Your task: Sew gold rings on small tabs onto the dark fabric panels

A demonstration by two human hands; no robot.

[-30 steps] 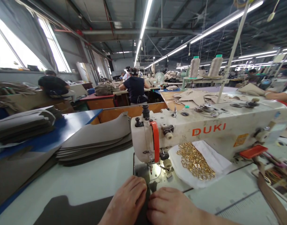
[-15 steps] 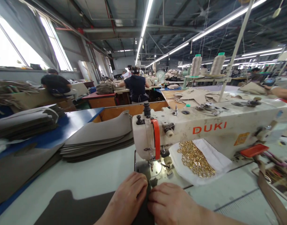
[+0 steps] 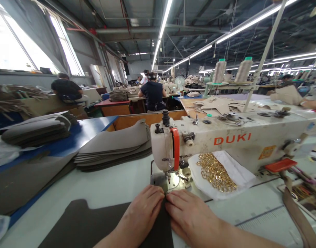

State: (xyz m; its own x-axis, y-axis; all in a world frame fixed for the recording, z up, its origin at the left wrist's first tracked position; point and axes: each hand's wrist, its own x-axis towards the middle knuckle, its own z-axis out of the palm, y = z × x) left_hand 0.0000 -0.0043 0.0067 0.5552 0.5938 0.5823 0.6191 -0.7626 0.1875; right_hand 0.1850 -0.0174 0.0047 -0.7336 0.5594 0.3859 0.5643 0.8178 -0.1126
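Note:
A dark grey-brown fabric panel [image 3: 101, 220] lies flat on the sewing table, its upper edge running under my hands. My left hand [image 3: 146, 210] is closed, thumb and fingertips pinching the panel's edge just in front of the needle plate. Beside it my right hand [image 3: 190, 215] is also closed at the same edge, fingertips almost touching the left ones. The pinched edge itself is mostly hidden. Right ahead of the fingers stands the head of the white sewing machine [image 3: 160, 148], its needle area [image 3: 172, 179] lit by a lamp.
A white pouch [image 3: 240, 174] holding many gold-coloured metal rings [image 3: 216, 172] leans against the machine. Stacked dark panels [image 3: 114, 144] lie at the left. Thread cones [image 3: 220, 70] stand behind the machine. A parts tray [image 3: 306, 196] sits far right. Other people work farther back.
My right hand has shifted slightly forward, its fingertips now level with the left ones near the needle plate. A small dark piece seen between the hands is now covered. The view has turned slightly left.

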